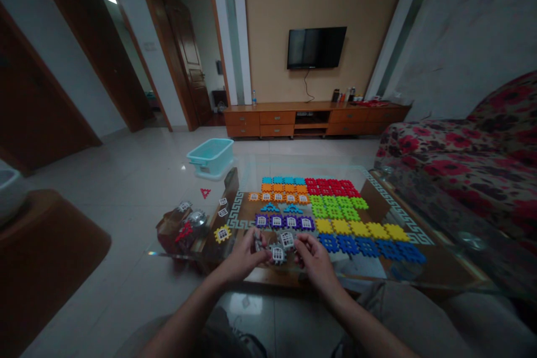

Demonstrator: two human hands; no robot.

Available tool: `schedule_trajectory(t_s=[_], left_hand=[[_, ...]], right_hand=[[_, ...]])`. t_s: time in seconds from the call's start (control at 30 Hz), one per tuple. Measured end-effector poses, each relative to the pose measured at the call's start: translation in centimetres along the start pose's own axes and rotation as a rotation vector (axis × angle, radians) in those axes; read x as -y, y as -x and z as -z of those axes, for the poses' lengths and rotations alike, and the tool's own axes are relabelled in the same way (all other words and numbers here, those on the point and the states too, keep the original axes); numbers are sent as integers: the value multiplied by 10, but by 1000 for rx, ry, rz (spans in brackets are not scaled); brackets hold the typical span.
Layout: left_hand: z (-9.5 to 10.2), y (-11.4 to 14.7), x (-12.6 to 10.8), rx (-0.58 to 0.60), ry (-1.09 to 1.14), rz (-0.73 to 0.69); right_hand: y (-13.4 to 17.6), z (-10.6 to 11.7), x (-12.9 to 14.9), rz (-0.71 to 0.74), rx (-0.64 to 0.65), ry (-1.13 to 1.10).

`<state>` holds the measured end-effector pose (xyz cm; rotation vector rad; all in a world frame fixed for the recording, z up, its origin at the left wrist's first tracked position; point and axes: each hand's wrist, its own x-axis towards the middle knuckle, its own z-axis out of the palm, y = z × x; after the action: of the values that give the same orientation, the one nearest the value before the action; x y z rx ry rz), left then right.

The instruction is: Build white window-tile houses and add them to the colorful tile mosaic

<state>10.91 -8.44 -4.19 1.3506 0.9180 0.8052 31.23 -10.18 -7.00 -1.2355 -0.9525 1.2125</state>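
Glass counter — purple tile row.
Before row: left hand, grey piece clamped; right hand at windowed tile — grip unclear.

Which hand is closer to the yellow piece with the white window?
Left. The left hand is just right of the yellow piece; the right hand is farther right, on the other side of the grey window pieces.

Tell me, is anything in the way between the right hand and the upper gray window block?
Nothing I can see. The right hand's fingers are right by that gray block's edge. The other gray block is toward the left hand.
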Motion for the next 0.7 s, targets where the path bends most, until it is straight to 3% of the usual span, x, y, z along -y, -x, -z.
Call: schedule_trajectory(t_s=[0.27,0.53,0.7], left_hand=[[-5,-2,-2,-22,-25,128],[-4,-5,5,56,126,28],[-5,-4,6,-23,124,60]], right_hand=[[1,1,-2,30,-27,-6],[-3,3,-9,73,-59,6],[-2,4,-6,86,-68,24]])
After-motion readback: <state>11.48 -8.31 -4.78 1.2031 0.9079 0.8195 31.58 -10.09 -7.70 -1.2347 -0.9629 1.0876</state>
